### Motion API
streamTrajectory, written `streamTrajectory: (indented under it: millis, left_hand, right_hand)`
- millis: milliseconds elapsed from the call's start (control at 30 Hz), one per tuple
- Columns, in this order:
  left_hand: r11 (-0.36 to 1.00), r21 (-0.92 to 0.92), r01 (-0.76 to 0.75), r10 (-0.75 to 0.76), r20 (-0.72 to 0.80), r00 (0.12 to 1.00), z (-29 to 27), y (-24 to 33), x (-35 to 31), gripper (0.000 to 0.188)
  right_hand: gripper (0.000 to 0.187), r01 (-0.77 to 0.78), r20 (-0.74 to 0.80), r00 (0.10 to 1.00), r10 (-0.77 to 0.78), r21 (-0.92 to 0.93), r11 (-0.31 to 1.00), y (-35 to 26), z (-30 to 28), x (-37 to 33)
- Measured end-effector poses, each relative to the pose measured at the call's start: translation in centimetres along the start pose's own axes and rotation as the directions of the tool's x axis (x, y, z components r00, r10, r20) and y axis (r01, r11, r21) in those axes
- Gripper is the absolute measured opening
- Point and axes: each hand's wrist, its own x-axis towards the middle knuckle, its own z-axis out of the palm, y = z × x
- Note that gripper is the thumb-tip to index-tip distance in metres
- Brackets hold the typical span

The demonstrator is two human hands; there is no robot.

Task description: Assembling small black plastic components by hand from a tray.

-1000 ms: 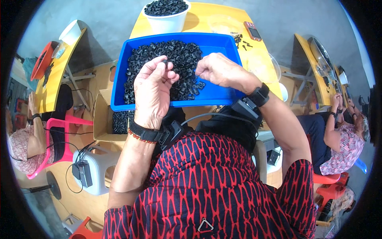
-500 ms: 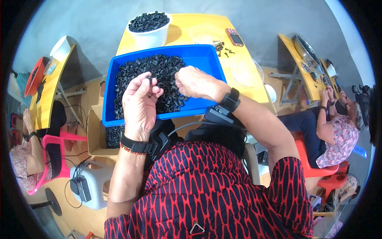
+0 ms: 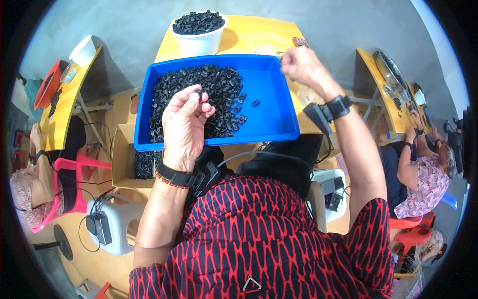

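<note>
My left hand (image 3: 186,119) is raised over the near left part of a blue tray (image 3: 271,117), thumb and fingertips pinching a small black plastic piece (image 3: 199,92). A heap of similar short, hollow black pieces (image 3: 186,74) fills the tray's left side. One loose piece (image 3: 256,103) lies apart on the bare blue bottom. Beyond the tray's far right corner, my right hand (image 3: 303,67) hovers with its fingers curled together over the yellow table. Its fingertips point away, so whatever they may hold is hidden.
A white bucket (image 3: 199,42) heaped with black pieces stands behind the tray. A red phone (image 3: 300,42) lies beyond my right hand. Below the tray's left end sits a cardboard box (image 3: 124,164) of black parts. People work at yellow tables on both sides.
My right hand has left the heap and moved right and away, past the tray's far right corner. The left hand keeps its pinch. The whole view has shifted slightly.
</note>
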Motion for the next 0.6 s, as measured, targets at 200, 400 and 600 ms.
streamTrajectory:
  millis: [200,400,600]
  left_hand:
    - [1.0,-0.003,-0.008,0.008,0.013,1.0,-0.1,-0.1,0.1,0.02]
    - [1.0,0.013,-0.013,0.013,0.006,1.0,-0.3,0.1,0.1,0.021]
    - [1.0,0.017,-0.007,0.007,0.006,1.0,0.0,0.0,0.1,0.021]
  right_hand:
    - [0.013,0.072,-0.202,0.974,-0.101,-0.143,0.987,3.4,0.7,1.3]
    - [0.014,0.301,-0.193,0.942,-0.274,0.126,0.945,-1.5,3.3,-1.6]
    - [0.016,0.421,0.03,0.896,-0.443,0.263,0.868,-4.2,6.1,-1.8]
